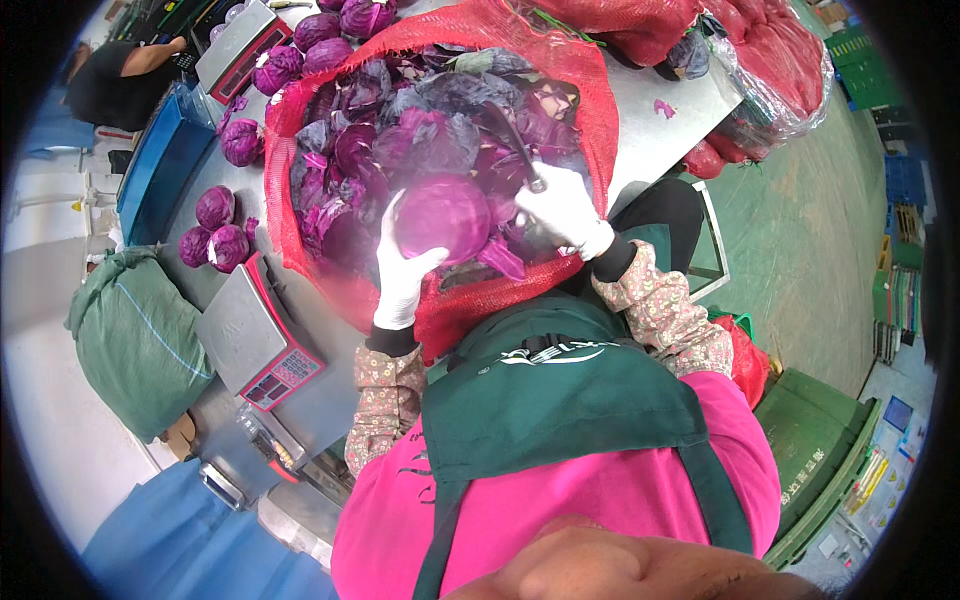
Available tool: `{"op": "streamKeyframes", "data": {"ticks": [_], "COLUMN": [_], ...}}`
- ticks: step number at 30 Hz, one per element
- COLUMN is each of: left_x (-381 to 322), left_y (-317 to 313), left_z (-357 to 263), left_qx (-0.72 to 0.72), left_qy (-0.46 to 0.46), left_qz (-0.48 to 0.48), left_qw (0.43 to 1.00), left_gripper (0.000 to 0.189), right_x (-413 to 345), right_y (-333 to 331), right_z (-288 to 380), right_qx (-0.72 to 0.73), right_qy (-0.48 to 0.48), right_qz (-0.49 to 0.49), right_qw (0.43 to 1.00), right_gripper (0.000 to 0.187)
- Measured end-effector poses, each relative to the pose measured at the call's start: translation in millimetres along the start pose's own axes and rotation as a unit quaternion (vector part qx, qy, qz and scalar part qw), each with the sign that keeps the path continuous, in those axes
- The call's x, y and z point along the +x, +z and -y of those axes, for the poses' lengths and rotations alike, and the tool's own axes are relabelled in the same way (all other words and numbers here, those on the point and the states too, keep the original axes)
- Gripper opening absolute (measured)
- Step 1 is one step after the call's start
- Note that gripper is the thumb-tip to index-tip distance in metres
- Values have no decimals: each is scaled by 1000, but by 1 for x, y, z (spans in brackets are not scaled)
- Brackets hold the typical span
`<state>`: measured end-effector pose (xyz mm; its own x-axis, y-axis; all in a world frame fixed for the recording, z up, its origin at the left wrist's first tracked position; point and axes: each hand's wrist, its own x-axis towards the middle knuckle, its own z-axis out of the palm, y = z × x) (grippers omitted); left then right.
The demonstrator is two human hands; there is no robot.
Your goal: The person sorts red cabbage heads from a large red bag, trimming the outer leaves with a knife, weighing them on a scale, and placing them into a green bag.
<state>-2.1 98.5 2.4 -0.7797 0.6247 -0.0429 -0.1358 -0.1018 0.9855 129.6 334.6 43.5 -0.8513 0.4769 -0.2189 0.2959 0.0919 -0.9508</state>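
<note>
My left hand (405, 266), in a white glove, holds a purple cabbage head (444, 217) over the open red mesh sack (600, 127). The cabbage is smooth and slightly blurred. In its white glove, my right hand (559, 206) grips the handle of a knife (510, 139), whose dark blade points up and left over the sack. Loose purple cabbage leaves (427, 142) fill the sack below both hands. One bright leaf (502, 259) lies near the sack's front edge, between the hands.
Purple cabbages (241, 142) lie on the metal table (645, 142) left of the sack. A digital scale (259, 337) stands at the left, near a blue crate (161, 161) and a stuffed green sack (139, 345). Full red mesh sacks (772, 60) are at the back right. Another person (116, 82) is at upper left.
</note>
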Motion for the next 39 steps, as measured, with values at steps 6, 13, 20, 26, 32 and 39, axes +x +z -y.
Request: {"op": "streamKeyframes", "data": {"ticks": [6, 13, 20, 26, 32, 39], "left_x": [22, 33, 1, -12, -11, -20], "left_y": [21, 35, 28, 16, -19, -19], "left_z": [-17, 10, 52, 77, 65, 40], "left_qx": [380, 517, 422, 330, -5, -352], "left_qy": [173, 137, 113, -17, -170, -236], "left_qz": [97, 192, 44, -46, -28, -18], "left_qw": [904, 823, 898, 943, 985, 905], "left_gripper": [107, 114, 116, 115, 76, 83], "right_x": [8, 4, 23, 16, 47, 22], "right_y": [-10, 29, 17, 29, -22, -1], "right_z": [-1, -46, -56, -49, -77, -38], "right_qx": [-111, -351, -297, -82, -110, -252], "right_qy": [-33, -174, -120, -56, 53, -157], "right_qz": [-38, -40, 7, 60, -122, -213], "right_qw": [993, 919, 947, 993, 985, 931], "right_gripper": [57, 44, 24, 22, 25, 44]}}
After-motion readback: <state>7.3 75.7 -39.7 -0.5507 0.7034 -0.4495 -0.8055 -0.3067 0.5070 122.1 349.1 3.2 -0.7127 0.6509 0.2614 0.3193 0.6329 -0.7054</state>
